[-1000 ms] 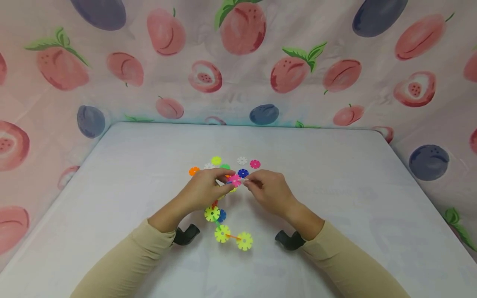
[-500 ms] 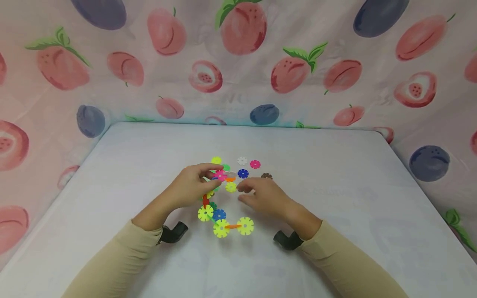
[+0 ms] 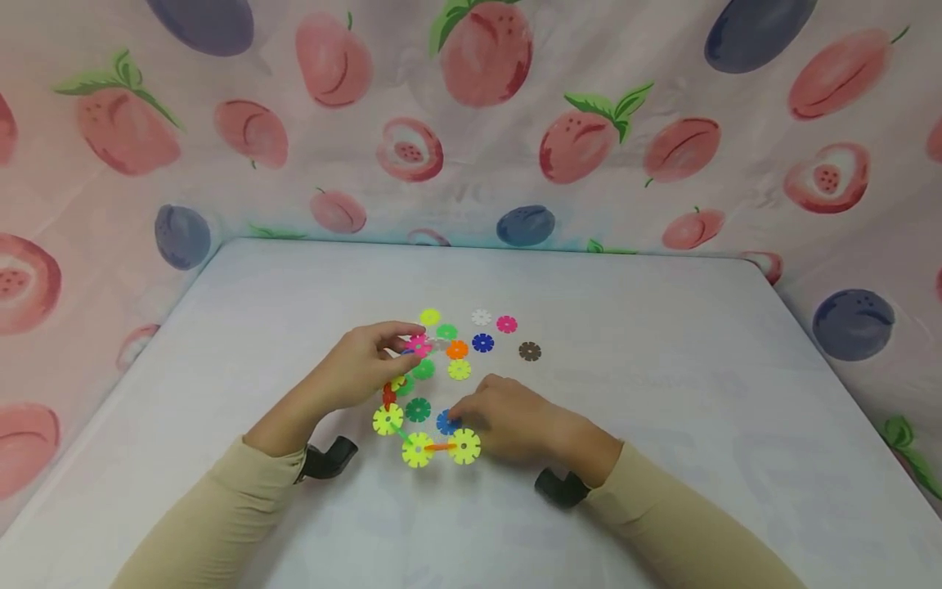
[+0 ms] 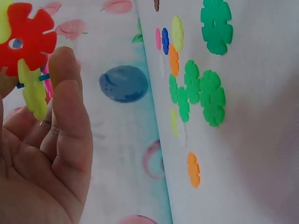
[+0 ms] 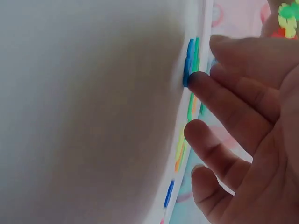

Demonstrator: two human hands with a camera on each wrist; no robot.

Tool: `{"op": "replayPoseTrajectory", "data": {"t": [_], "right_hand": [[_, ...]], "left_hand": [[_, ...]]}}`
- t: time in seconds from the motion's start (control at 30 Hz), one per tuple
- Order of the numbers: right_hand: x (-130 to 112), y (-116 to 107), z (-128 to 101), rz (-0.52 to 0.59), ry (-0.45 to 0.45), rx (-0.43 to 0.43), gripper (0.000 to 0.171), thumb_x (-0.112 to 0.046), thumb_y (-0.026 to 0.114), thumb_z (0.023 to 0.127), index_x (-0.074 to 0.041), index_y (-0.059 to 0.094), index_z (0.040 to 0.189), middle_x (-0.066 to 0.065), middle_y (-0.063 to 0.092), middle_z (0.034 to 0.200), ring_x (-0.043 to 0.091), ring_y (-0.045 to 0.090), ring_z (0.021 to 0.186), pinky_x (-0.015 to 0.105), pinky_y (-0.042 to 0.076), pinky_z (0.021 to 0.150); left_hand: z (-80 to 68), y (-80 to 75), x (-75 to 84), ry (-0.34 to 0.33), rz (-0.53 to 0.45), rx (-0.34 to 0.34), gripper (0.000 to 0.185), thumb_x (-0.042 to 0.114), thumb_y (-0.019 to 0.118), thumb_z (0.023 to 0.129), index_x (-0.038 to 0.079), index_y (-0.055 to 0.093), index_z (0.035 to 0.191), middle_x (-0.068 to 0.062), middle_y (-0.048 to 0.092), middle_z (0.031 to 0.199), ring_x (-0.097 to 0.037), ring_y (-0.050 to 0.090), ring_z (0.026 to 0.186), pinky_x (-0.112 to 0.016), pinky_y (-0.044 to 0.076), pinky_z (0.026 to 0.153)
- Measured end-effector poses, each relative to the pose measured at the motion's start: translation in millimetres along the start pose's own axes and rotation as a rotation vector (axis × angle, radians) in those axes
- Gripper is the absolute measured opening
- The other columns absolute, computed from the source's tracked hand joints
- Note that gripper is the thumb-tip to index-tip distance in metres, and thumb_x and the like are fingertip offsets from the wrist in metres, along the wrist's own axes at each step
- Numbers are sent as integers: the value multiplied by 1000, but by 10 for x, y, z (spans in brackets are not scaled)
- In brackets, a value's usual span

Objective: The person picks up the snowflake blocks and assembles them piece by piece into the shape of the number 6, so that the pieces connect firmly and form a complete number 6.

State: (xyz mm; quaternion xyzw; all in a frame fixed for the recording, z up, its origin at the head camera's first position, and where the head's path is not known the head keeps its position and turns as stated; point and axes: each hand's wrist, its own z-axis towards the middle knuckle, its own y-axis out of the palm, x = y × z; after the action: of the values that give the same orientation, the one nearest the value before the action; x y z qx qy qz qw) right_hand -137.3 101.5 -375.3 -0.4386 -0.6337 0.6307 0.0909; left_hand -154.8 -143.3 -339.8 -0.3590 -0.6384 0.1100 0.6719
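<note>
My left hand [image 3: 353, 366] pinches a chain of notched plastic snowflake discs by its pink disc [image 3: 419, 346]. A white disc [image 3: 439, 343] appears joined to the pink one. The chain hangs toward me through a red disc [image 4: 32, 35] and yellow discs, ending in a yellow disc [image 3: 464, 447] above the table. My right hand [image 3: 518, 419] is low over the table behind that end. One of its fingertips touches a loose blue disc [image 5: 188, 60], while the thumb stays apart from it in the right wrist view.
Loose discs lie on the white table [image 3: 662, 368]: an orange disc [image 3: 457, 350], a dark blue disc [image 3: 482, 343], a brown disc [image 3: 530, 351], a dark green disc [image 3: 418, 410] and several others. A fruit-print cloth [image 3: 456, 164] hangs behind the table.
My right hand has let go of the white disc beside the pink one and moved down toward me to the blue disc. My left hand has shifted left with the chain.
</note>
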Motion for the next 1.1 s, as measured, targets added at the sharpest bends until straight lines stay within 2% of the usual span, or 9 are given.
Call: {"op": "replayPoseTrajectory", "data": {"t": [0.17, 0.3, 0.43, 0.53, 0.8, 1.1], "right_hand": [[100, -50, -75, -18, 87, 83, 26, -20, 69, 93, -15, 75, 119, -7, 70, 106, 15, 54, 101, 31, 48, 83], [143, -86, -97, 0, 159, 128, 30, -21, 71, 93, -14, 73, 121, -3, 69, 112, 18, 57, 107, 35, 49, 89], [150, -92, -73, -2, 146, 99, 35, -22, 72, 93, -14, 70, 127, -1, 68, 119, 19, 57, 111, 36, 49, 92], [152, -81, -63, -19, 129, 66, 35, -20, 73, 92, -12, 70, 127, -1, 69, 117, 19, 57, 108, 34, 49, 89], [147, -63, -40, -12, 137, 80, 39, -23, 78, 88, -12, 71, 125, -2, 68, 113, 17, 56, 107, 31, 50, 86], [124, -68, 11, 7, 185, 32, 39, -20, 76, 90, -9, 68, 126, 3, 66, 121, 22, 56, 116, 37, 48, 98]], "left_hand": [[7, 34, 8, 2, 7, -8, 44, 22, 70, 95, 9, 61, 136, -9, 66, 105, -19, 62, 78, -33, 51, 62], [23, 65, 23, 8, 2, -24, 44, 21, 71, 95, 9, 61, 136, -8, 66, 106, -20, 62, 79, -33, 52, 63], [41, 103, 36, 21, -11, -40, 44, 21, 70, 95, 9, 61, 136, -8, 67, 106, -19, 62, 78, -34, 52, 64], [51, 131, 44, 26, -15, -49, 43, 21, 70, 95, 9, 61, 135, -8, 66, 107, -19, 62, 79, -34, 52, 64], [50, 147, 58, 21, -4, -46, 42, 20, 70, 95, 10, 62, 134, -8, 66, 107, -19, 62, 81, -33, 52, 65], [54, 171, 85, 15, -25, -51, 41, 17, 70, 94, 8, 62, 133, -7, 66, 105, -19, 62, 75, -33, 51, 63]]}}
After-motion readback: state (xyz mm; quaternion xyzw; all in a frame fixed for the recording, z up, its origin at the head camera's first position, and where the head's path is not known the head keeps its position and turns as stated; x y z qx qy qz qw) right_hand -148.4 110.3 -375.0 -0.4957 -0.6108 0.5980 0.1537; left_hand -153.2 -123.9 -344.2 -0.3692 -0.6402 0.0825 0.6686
